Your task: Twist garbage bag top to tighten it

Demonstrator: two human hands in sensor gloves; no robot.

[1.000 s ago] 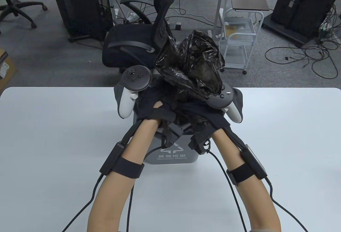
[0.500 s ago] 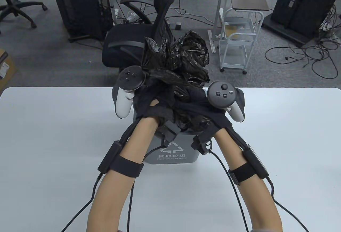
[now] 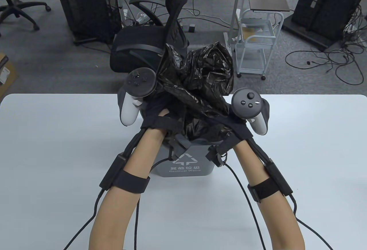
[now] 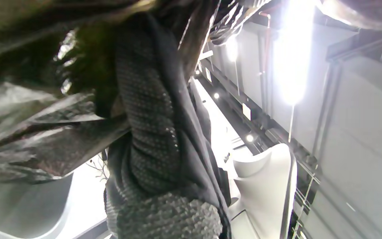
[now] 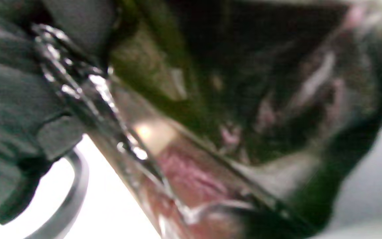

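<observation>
Black garbage bag (image 3: pixel 197 77) bunches above the grey bin (image 3: pixel 185 164); left hand (image 3: pixel 156 115) and right hand (image 3: pixel 235 123) each grip its gathered neck

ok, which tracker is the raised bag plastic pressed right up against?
The left hand's tracker: the garbage bag butts against its dark ring. The right hand's tracker sits lower, below the bunched plastic's edge.

A white bench (image 3: pixel 57 146) with rounded corners is seen from above, its far edge bordered by grey office floor. A grey waste bin (image 3: pixel 186 167), marked with a white recycling symbol and white lettering on its near face, is stood directly on the bench about midway across, towards the far edge. Black cables (image 3: pixel 249 204) are trailed across the near part of the bench.
</observation>
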